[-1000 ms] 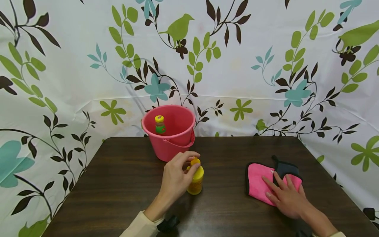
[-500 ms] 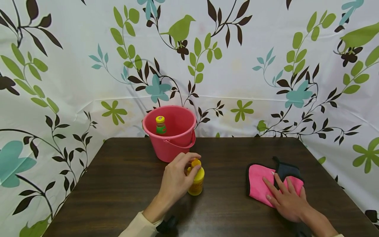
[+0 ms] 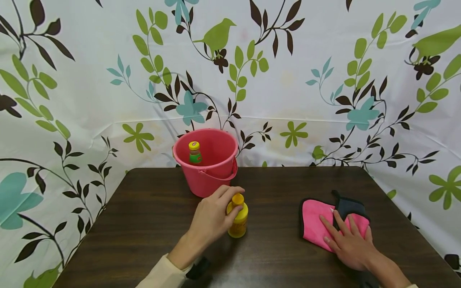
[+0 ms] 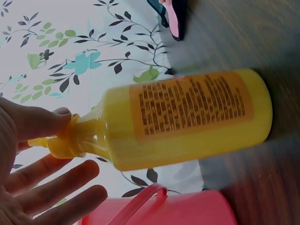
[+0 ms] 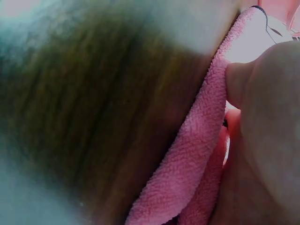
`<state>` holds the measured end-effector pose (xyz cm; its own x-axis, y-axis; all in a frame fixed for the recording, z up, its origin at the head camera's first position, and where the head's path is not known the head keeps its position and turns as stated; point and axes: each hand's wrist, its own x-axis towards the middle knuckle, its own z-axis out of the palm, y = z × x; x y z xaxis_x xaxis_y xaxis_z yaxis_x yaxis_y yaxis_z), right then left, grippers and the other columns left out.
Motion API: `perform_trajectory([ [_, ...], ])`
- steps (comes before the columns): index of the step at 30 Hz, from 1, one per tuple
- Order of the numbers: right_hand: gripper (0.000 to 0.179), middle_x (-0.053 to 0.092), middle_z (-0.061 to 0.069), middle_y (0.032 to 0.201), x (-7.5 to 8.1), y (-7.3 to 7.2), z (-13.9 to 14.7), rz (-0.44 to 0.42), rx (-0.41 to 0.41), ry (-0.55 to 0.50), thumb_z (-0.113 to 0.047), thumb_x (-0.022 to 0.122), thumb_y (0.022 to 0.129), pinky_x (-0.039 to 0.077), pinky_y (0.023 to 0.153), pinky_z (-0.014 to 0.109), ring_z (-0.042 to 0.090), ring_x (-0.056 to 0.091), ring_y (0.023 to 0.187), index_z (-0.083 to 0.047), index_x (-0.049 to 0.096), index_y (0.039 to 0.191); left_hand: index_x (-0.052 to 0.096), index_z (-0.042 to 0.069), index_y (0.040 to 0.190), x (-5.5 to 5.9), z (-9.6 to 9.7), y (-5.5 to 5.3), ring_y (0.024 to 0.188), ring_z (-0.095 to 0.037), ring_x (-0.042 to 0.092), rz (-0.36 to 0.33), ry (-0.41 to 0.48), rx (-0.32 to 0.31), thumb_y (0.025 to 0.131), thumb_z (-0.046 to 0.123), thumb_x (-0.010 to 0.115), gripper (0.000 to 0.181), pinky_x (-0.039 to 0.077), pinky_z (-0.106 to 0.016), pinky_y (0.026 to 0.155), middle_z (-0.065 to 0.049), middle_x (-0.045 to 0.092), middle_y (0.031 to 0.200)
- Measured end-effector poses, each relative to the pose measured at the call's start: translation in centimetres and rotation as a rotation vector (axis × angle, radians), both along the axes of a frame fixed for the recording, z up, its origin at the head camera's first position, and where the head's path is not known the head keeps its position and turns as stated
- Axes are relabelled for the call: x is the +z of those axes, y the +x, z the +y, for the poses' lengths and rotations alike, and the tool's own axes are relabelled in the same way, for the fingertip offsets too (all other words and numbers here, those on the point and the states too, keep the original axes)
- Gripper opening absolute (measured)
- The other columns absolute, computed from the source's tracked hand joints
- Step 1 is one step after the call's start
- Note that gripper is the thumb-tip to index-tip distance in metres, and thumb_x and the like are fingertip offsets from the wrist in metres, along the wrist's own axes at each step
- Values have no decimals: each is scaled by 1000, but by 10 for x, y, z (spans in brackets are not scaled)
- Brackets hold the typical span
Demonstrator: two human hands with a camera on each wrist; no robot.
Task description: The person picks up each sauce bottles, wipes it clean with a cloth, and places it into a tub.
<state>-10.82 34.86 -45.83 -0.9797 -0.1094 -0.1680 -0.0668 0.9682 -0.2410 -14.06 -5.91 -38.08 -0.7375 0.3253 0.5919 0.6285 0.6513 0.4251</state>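
Observation:
A yellow squeeze bottle (image 3: 238, 224) with an orange printed label (image 4: 192, 105) stands upright on the dark wooden table. My left hand (image 3: 212, 216) pinches its narrow nozzle cap (image 4: 63, 143) between thumb and index finger, while the other fingers extend free in the left wrist view. Off to the right, my right hand (image 3: 351, 244) rests spread on a folded pink cloth (image 3: 313, 220) with black edging and a dark grey part (image 3: 349, 205). Close up in the right wrist view, the cloth's fuzzy pink edge (image 5: 187, 154) lies under the hand.
Behind the bottle stands a pink bucket (image 3: 201, 182) with its handle (image 3: 227, 175) hanging down in front. Inside it is a small jar (image 3: 195, 153) with a yellow lid and green label. A leaf-and-bird patterned sheet (image 3: 277, 88) hangs behind the table (image 3: 144, 224).
My left wrist and forearm have swung slightly left, and the fingers have turned a little around the nozzle cap. The bottle stays in place. My right hand remains on the cloth.

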Motion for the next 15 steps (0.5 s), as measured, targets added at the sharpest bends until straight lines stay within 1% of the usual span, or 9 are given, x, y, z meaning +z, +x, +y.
perform_trajectory([
  [4, 73, 11, 27, 175, 0, 0, -1, 13, 9, 26, -63, 51, 104, -15, 105, 93, 71, 3, 151, -27, 36, 165, 71, 19, 126, 2, -3, -1, 91, -13, 75, 47, -66, -13, 84, 20, 91, 47, 65, -28, 80, 2, 75, 113],
  [9, 73, 12, 27, 175, 2, 0, -2, 5, 14, 50, -63, 50, 104, -15, 106, 92, 72, 3, 151, -27, 35, 166, 71, 19, 128, 5, -6, -3, 93, -12, 76, 85, -139, -34, 85, 20, 90, 48, 65, -27, 80, 3, 77, 115],
  [13, 71, 15, 28, 174, 2, 1, -3, 23, 29, 68, -61, 51, 105, -14, 108, 91, 73, 5, 150, -25, 37, 165, 70, 18, 129, 7, -9, -5, 94, -12, 76, 103, -163, -55, 84, 18, 90, 49, 65, -27, 81, 2, 77, 115],
  [15, 71, 16, 28, 173, 1, 1, -3, 35, 34, 77, -60, 51, 105, -13, 109, 90, 73, 7, 150, -24, 38, 164, 70, 17, 130, 8, -11, -5, 96, -12, 76, 102, -166, -62, 85, 18, 90, 49, 65, -28, 83, 2, 78, 116],
])
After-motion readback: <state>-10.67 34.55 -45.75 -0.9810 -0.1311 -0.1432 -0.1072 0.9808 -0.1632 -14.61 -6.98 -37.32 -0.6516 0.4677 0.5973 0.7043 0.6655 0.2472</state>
